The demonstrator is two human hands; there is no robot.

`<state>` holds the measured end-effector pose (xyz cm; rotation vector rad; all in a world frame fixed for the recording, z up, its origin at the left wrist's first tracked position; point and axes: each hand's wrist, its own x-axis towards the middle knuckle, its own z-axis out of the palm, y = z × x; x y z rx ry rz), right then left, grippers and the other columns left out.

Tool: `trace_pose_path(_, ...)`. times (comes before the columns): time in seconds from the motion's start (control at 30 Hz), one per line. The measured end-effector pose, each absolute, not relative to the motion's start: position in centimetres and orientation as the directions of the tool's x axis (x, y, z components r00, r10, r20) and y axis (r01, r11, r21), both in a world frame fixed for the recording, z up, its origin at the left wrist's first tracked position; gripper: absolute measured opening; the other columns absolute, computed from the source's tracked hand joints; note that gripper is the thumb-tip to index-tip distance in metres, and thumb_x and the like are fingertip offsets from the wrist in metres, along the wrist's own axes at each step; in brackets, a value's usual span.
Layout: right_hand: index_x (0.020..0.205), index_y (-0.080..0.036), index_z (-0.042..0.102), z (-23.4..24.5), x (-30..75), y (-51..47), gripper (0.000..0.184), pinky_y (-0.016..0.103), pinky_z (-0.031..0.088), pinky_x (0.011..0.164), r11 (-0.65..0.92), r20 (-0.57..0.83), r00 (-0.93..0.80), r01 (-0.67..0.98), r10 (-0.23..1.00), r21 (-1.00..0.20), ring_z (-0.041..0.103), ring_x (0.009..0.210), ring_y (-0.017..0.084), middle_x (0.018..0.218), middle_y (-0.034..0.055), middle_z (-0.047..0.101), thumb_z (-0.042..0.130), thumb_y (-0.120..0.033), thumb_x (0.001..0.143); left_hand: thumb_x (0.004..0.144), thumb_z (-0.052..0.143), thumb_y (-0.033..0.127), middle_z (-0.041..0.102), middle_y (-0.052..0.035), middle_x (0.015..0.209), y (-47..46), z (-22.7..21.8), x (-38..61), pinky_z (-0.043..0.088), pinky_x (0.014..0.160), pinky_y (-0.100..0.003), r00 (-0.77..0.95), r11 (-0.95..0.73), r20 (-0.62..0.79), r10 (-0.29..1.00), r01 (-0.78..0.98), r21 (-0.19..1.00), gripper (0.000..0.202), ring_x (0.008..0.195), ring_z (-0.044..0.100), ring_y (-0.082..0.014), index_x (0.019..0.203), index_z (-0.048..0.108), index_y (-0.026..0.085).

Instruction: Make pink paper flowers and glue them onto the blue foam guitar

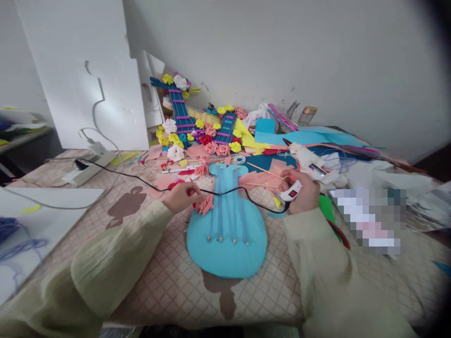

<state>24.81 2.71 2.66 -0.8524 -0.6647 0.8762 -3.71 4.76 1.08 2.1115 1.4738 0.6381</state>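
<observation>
In my right hand is a white glue gun with a red switch on its handle, and my fingers are wrapped round it. Its black cord runs left across the table, over the neck of a blue paper guitar. The guitar lies flat, with blue yarn strings tied between small pegs. A pink paper flower sits at its upper left edge. Just above that flower, my left hand has its fingers curled together beside the cord. What they hold, if anything, is hidden.
Two dark blue paper guitars with paper flowers lean at the back. Paper scraps, wooden sticks and blue sheets lie behind the guitar. A power strip and a white board are at left, a blurred-out object at right.
</observation>
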Motion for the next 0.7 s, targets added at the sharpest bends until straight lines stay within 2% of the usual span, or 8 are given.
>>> trace_pose_path(0.13, 0.048, -0.013, 0.055, 2.67, 24.76, 2.69, 0.012, 0.020, 0.027, 0.027, 0.372, 0.158, 0.487, -0.382, 0.859, -0.846, 0.041, 0.031, 0.006, 0.051, 0.0009, 0.056, 0.057, -0.020, 0.058, 0.058, 0.064, 0.039, 0.037, 0.0058, 0.048, 4.65, 0.83, -3.37, 0.026, 0.045, -0.020, 0.286, -0.266, 0.075, 0.955, 0.722, 0.639, 0.028, 0.047, 0.034, -0.0071, 0.057, 0.052, 0.014)
trace_pose_path(0.4, 0.046, -0.013, 0.056, 2.74, 24.65, 2.64, 0.012, 0.020, 0.027, 0.027, 0.382, 0.166, 0.496, -0.373, 0.852, -0.846, 0.040, 0.030, 0.006, 0.047, 0.0003, 0.054, 0.057, -0.018, 0.057, 0.055, 0.065, 0.042, 0.032, 0.0071, 0.046, 4.71, 0.74, -3.22, 0.023, 0.043, -0.020, 0.267, -0.210, 0.023, 0.963, 0.698, 0.685, 0.035, 0.045, 0.029, -0.0062, 0.052, 0.043, 0.016)
trace_pose_path(0.7, 0.046, -0.013, 0.057, 2.55, 24.81, 2.78, 0.012, 0.020, 0.027, 0.026, 0.384, 0.166, 0.498, -0.375, 0.851, -0.843, 0.040, 0.030, 0.007, 0.047, 0.0005, 0.054, 0.058, -0.019, 0.057, 0.052, 0.067, 0.034, 0.028, 0.0091, 0.043, 4.91, 0.51, -2.87, 0.019, 0.043, -0.020, 0.260, -0.159, -0.009, 0.966, 0.616, 0.772, 0.037, 0.044, 0.026, -0.0049, 0.047, 0.034, 0.017)
